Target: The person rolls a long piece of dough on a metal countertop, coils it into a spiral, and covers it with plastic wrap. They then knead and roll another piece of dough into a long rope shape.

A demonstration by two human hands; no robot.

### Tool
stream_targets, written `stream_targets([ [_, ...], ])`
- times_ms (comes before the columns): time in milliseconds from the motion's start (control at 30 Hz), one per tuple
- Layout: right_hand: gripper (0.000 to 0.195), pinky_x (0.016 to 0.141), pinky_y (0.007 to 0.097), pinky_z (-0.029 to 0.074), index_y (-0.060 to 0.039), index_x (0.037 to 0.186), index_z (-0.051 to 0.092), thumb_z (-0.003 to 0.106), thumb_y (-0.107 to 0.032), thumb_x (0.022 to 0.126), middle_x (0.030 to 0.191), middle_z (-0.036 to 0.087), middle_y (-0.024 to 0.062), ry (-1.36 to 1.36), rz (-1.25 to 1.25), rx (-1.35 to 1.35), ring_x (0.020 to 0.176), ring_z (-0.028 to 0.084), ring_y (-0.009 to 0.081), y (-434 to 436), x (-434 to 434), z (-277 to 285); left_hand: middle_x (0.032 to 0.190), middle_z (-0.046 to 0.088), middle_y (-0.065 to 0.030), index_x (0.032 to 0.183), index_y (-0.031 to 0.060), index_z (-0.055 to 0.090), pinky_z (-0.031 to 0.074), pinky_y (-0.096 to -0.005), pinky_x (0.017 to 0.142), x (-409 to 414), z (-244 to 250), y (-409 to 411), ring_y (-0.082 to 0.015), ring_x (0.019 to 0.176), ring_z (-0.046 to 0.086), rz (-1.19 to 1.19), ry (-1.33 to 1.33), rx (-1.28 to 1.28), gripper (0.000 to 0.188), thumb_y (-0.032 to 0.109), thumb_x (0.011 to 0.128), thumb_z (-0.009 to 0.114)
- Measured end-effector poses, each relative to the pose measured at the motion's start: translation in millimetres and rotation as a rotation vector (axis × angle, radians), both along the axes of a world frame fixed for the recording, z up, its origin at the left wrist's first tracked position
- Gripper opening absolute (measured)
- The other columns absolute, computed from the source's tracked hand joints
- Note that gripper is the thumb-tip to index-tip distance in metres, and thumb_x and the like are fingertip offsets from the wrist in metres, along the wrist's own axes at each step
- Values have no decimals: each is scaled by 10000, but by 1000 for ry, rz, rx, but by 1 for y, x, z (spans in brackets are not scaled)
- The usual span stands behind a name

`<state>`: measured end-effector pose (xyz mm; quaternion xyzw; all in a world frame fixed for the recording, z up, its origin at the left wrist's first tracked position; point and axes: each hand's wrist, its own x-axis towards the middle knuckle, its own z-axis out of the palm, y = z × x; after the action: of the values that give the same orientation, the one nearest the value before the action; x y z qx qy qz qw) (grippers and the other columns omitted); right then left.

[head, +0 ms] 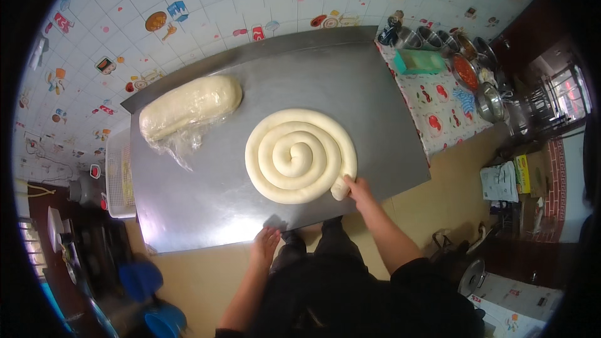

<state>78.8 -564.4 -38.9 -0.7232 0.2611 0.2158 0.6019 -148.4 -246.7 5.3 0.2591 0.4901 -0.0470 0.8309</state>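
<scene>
A thick rope of pale dough (300, 127) lies coiled in a flat spiral on the metal worktop (375, 103). Its outer end sits at the coil's lower right, where my right hand (358, 192) grips it, thumb on the dough and the other fingers partly hidden. My left hand (265, 244) hovers by the front edge of the worktop, empty, its fingers stretched out. Farther back on the left rests a large log of dough (192, 103) under clear plastic film (181, 148), whose loose part is crumpled in front.
A raised metal lip (263, 49) runs along the tiled wall. To the right, a patterned cloth (436, 117) bears a green container (419, 62), several metal bowls and a bowl of red food (465, 71). A white plastic basket (115, 183) adjoins the left side. Blue plastic containers (164, 320) stand lower left.
</scene>
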Motion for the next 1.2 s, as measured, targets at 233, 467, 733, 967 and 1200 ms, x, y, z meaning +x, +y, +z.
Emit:
stream_targets([
  [233, 537, 949, 486, 530, 56, 1241, 617, 743, -313, 873, 1163, 709, 269, -371, 94, -515, 1080, 683, 430, 48, -31, 22, 1277, 574, -189, 1376, -23, 483, 560, -448, 953, -31, -5, 59, -323, 1072, 643, 86, -17, 68, 447, 190, 1010, 625],
  [467, 571, 900, 468, 550, 41, 1223, 638, 755, -400, 878, 1073, 734, 238, -219, 221, -266, 1023, 711, 398, 28, -39, -8, 1190, 624, -153, 1377, -5, 511, 579, -424, 904, 41, -3, 57, -306, 1013, 663, 24, -56, 121, 416, 168, 1010, 601],
  [733, 614, 923, 399, 551, 27, 1354, 610, 754, -412, 950, 1185, 729, 146, 82, 689, -45, 1061, 696, 273, -50, 53, 27, 1244, 660, -171, 1324, -55, 581, 521, -378, 972, 172, 23, 75, -275, 1080, 654, -303, -27, 1011, 418, 187, 988, 643],
  [967, 692, 1071, 405, 489, -22, 1473, 538, 753, -409, 941, 1401, 633, 179, -358, 349, 57, 1264, 621, 287, 23, 155, -1, 1386, 588, -239, 1334, 5, 608, 458, -445, 1091, 308, 7, 100, -408, 1311, 541, -681, -182, 1640, 535, 300, 908, 741],
  [1200, 679, 1016, 495, 493, -54, 1211, 706, 844, -536, 753, 1261, 663, 230, -338, 648, -389, 1186, 627, 380, 64, 175, 27, 1151, 723, -255, 1318, -78, 626, 543, -437, 958, 384, -27, 134, -384, 1092, 688, -1304, -97, 1346, 703, 524, 956, 659],
])
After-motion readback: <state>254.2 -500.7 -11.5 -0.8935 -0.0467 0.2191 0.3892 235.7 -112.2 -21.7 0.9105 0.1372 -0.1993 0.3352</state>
